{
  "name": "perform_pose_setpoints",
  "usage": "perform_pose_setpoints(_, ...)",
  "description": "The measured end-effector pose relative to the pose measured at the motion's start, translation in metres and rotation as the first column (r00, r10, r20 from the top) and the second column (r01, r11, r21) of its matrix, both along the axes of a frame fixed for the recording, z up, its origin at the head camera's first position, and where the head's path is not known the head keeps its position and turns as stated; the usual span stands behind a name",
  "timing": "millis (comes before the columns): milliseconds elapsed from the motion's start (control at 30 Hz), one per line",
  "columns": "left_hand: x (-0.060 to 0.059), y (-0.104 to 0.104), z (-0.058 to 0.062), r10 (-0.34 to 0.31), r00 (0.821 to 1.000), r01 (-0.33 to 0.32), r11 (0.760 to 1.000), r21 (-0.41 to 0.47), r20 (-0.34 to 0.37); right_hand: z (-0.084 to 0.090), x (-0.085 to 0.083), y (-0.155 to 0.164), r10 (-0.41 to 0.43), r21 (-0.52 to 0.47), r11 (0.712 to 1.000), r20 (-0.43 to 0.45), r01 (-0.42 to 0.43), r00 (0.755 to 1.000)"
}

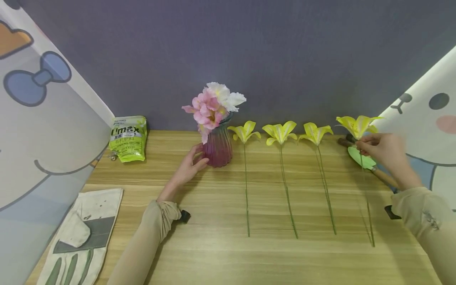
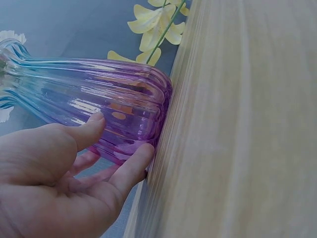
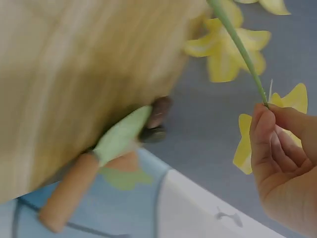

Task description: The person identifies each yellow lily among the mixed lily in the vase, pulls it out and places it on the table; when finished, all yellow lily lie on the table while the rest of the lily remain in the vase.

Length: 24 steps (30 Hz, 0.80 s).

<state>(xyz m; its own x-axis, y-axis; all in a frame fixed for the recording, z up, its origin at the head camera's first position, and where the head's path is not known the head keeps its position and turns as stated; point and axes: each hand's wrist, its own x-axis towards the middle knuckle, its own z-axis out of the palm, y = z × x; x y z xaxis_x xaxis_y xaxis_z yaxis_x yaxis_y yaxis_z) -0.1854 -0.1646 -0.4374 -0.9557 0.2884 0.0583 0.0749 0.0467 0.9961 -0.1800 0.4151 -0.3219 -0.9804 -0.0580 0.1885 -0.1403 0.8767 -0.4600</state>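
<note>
left hand (image 1: pixel 189 166) cups vase (image 1: pixel 218 148) base, table (image 1: pixel 228 253) rear | right hand (image 1: pixel 382 152) pinches far-right lily (image 1: pixel 358 124) stem just under bloom | lily likely light, stem thin and bendy: hold stem, not petals | vase glass, slick, fragile

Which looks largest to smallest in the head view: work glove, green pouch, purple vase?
1. work glove, largest, though it lies nearest the camera, which inflates it.
2. green pouch and purple vase look about alike; not ranked.
</note>
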Motion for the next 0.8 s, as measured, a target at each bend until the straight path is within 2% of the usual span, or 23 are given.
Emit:
perform_pose_setpoints(133, 0.000, 0.000, 0.000, -0.004, 1.000, 0.004, 1.000, -0.005, 0.003, -0.021, -0.005, 0.011, 0.042, 0.053, 0.998, 0.003, -0.042, 0.999)
perform_pose_setpoints(267, -0.001, 0.001, 0.000, -0.009, 1.000, 0.009, 1.000, -0.006, 0.001, -0.033, -0.012, 0.014, 0.042, 0.075, 0.996, 0.044, -0.045, 0.998)
perform_pose_setpoints(567, 0.000, 0.001, 0.000, -0.005, 1.000, 0.005, 1.000, -0.015, 0.003, -0.048, -0.028, 0.017, 0.084, 0.150, 0.984, 0.065, -0.093, 0.994)
perform_pose_setpoints(800, 0.000, 0.000, 0.000, -0.003, 1.000, 0.003, 0.999, -0.034, -0.001, -0.059, -0.032, 0.012, 0.126, 0.143, 0.980, 0.084, -0.137, 0.989)
